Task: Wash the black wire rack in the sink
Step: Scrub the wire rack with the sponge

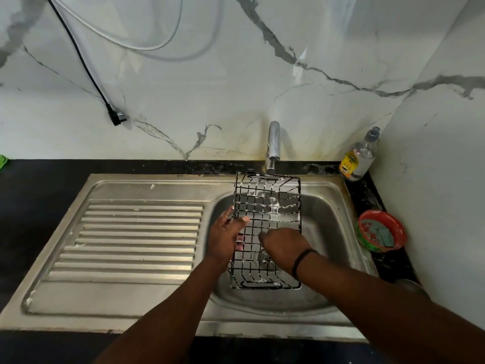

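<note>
The black wire rack (267,203) is held over the steel sink (325,222), its far end up near the tap (273,145). White soap foam clings to several of its wires. My left hand (225,236) grips the rack's left edge, thumb on top and fingers underneath. My right hand (284,244) rests on the rack's middle wires with the fingers curled down; a black band circles its wrist. Whether the right hand holds a scrubber is hidden.
A ribbed steel drainboard (131,240) lies left of the basin. A dish soap bottle (359,156) stands at the back right corner. A red bowl (380,231) holding a green scrub pad sits on the right counter. A black plug (118,118) hangs on the marble wall.
</note>
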